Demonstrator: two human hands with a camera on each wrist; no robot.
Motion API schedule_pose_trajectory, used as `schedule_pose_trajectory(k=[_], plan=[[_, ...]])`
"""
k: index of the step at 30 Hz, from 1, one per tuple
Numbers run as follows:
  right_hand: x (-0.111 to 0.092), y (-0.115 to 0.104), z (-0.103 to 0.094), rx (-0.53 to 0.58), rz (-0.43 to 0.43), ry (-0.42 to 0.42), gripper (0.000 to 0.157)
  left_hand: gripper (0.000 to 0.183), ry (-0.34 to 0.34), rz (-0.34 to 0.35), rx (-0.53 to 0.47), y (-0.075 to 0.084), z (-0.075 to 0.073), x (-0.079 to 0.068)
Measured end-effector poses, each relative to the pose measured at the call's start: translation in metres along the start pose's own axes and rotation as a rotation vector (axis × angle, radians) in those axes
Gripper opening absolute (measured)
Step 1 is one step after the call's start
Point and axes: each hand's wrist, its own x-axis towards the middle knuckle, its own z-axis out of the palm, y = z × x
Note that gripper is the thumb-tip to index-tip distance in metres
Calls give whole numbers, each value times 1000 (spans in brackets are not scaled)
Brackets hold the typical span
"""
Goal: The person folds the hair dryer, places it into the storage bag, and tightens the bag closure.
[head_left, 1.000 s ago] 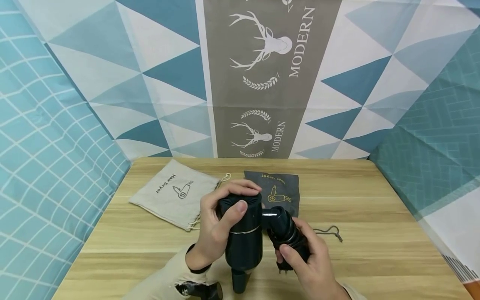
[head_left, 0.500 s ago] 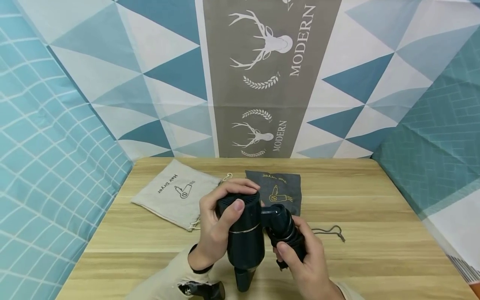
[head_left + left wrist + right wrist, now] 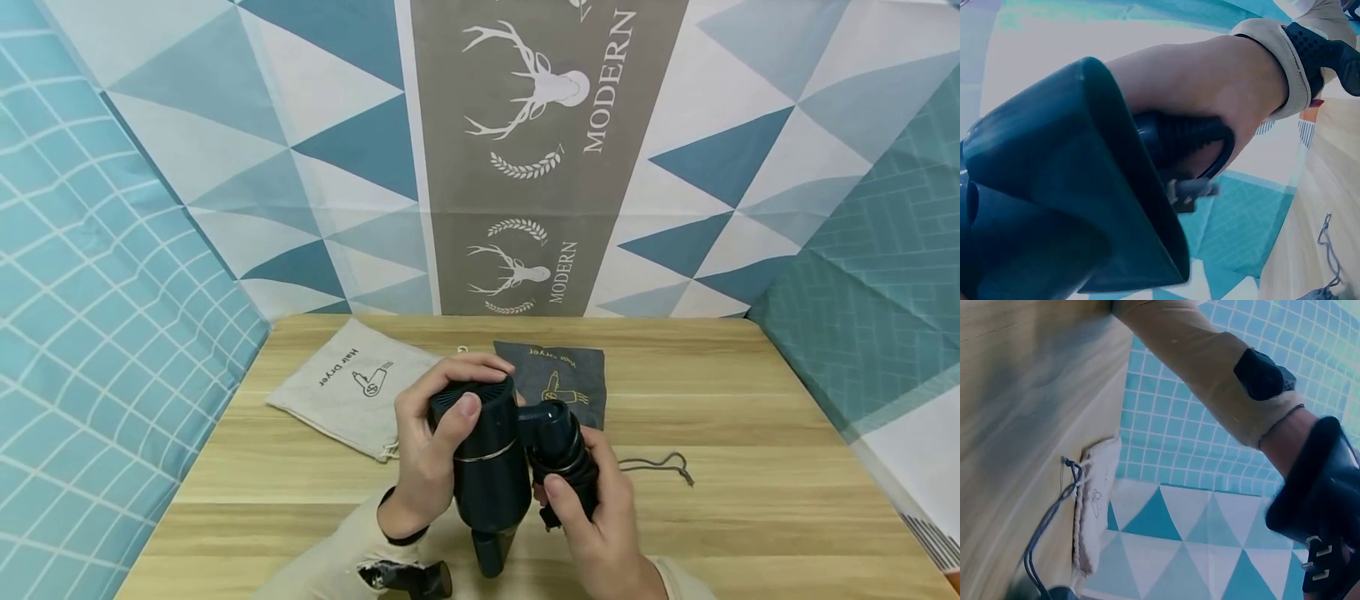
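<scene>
A dark hair dryer (image 3: pixel 491 483) is held above the table, its vented end up and its nozzle (image 3: pixel 491 554) pointing down. My left hand (image 3: pixel 423 458) grips the barrel near the vents, thumb across the near side. The handle (image 3: pixel 553 432) stands beside the barrel, with a black cord (image 3: pixel 579 483) bundled on it. My right hand (image 3: pixel 607 521) grips the handle and cord together. In the left wrist view the nozzle (image 3: pixel 1054 169) fills the left side, with metal plug prongs (image 3: pixel 1192 189) behind it. The right wrist view shows the plug (image 3: pixel 1322 565) beneath the nozzle.
A cream drawstring bag (image 3: pixel 345 387) printed "Hair Dryer" lies flat at the back left of the wooden table (image 3: pixel 720 400). Behind the dryer is a grey bag (image 3: pixel 573 362), partly hidden, its drawcord (image 3: pixel 660 462) trailing right. Patterned cloth walls (image 3: pixel 345 167) stand around the table.
My right hand has shifted left with the handle and cord, closer to the barrel. The dryer tilts slightly more, its nozzle a little further right and up. My left hand keeps its grip.
</scene>
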Motion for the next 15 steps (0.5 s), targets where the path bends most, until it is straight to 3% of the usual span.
schedule_pose_trajectory(k=[9, 15], plan=[[1, 5, 5, -24, -36, 22, 34, 25, 17, 23, 30, -1, 1, 1], [-1, 9, -10, -89, 30, -88, 43, 20, -7, 6, 41, -4, 1, 0]])
